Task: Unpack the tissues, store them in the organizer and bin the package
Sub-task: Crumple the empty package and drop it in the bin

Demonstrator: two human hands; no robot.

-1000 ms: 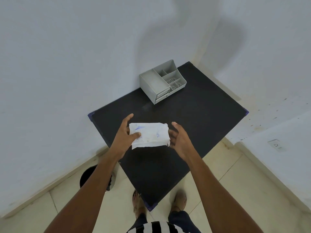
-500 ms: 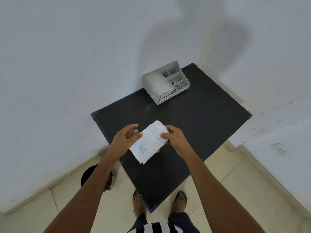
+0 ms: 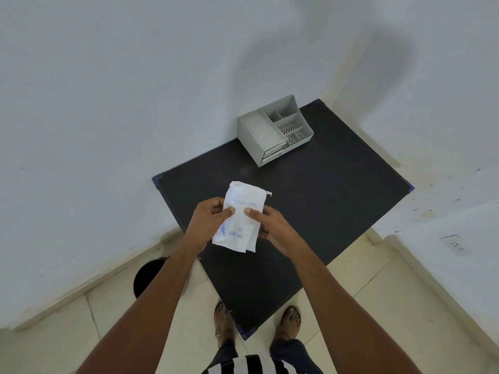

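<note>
A white tissue package (image 3: 239, 220) with blue print hangs upright over the near part of the black table (image 3: 337, 190). My left hand (image 3: 209, 221) pinches its left edge and my right hand (image 3: 270, 225) pinches its right edge, thumbs on the front. The grey organizer (image 3: 272, 128) stands at the table's far corner against the wall, with one large compartment, several small ones and two drawers in front. A black bin (image 3: 147, 276) sits on the floor left of the table, partly hidden by my left forearm.
White walls close in behind and to the left of the table. A white ledge with a wall socket (image 3: 455, 242) runs along the right. My feet (image 3: 290, 318) stand on the tiled floor at the table's near corner.
The package has turned from lying flat between my hands to standing upright. Both hands have shifted their grip to its side edges.
</note>
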